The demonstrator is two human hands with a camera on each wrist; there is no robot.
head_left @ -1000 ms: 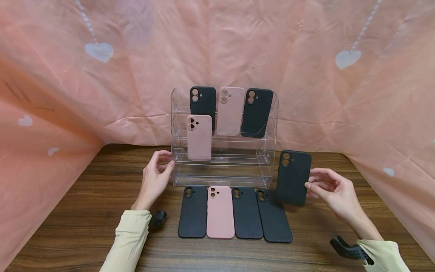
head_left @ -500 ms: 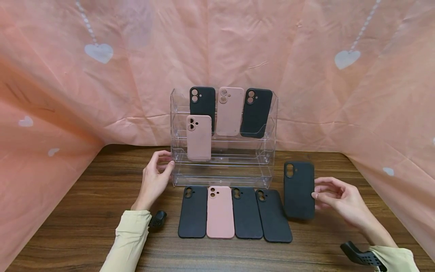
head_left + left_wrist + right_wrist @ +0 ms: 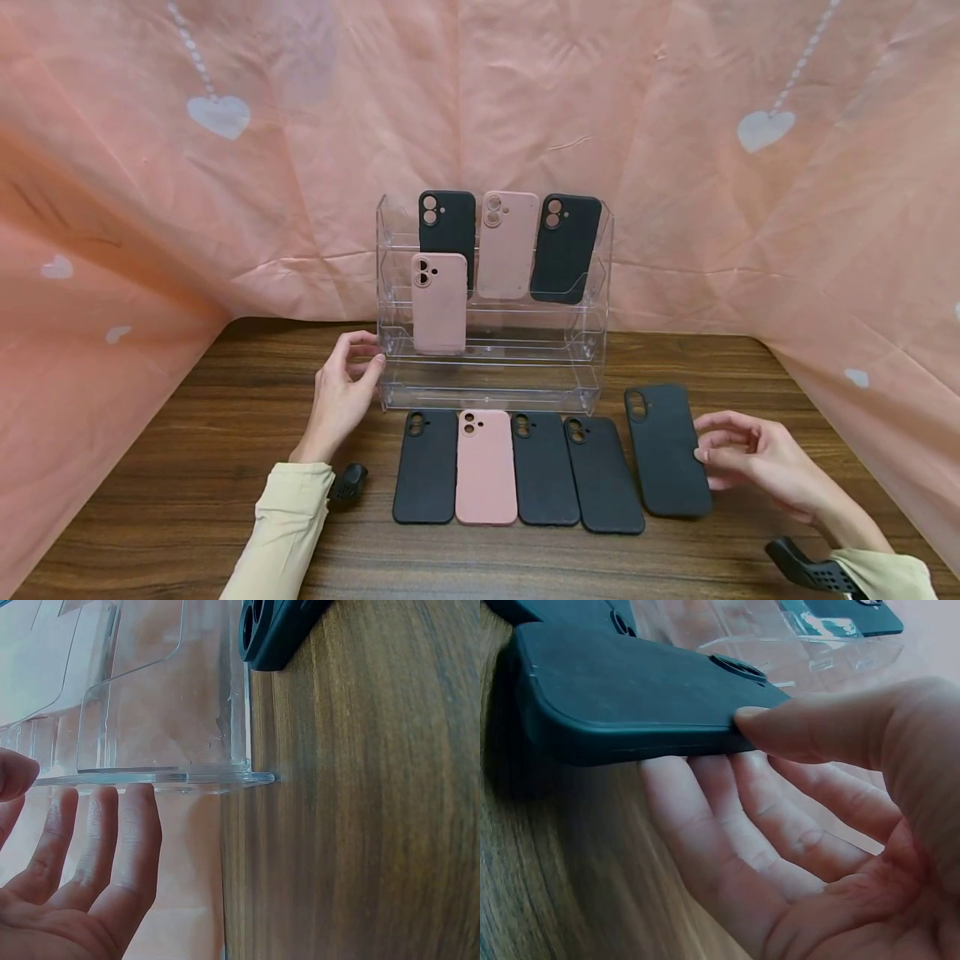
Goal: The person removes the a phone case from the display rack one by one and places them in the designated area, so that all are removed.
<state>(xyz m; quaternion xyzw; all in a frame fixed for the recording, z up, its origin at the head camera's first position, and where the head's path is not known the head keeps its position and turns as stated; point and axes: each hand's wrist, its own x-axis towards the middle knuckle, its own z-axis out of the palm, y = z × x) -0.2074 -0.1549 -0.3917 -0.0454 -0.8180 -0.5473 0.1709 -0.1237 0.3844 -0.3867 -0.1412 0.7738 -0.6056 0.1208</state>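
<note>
Wooden tabletop [image 3: 187,467] inspected. Right hand [image 3: 757,458] pinches a black case [image 3: 667,450] low at the right end of the front row [image 3: 517,468]; thumb on top, fingers beneath. Left hand [image 3: 341,392], fingers straight, steadies the clear rack [image 3: 592,367]. Four cases shelved, five remain.

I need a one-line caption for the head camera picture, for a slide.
Right hand holds a black phone case beside four cases lying on the wooden table, while left hand touches the clear acrylic display rack.
</note>
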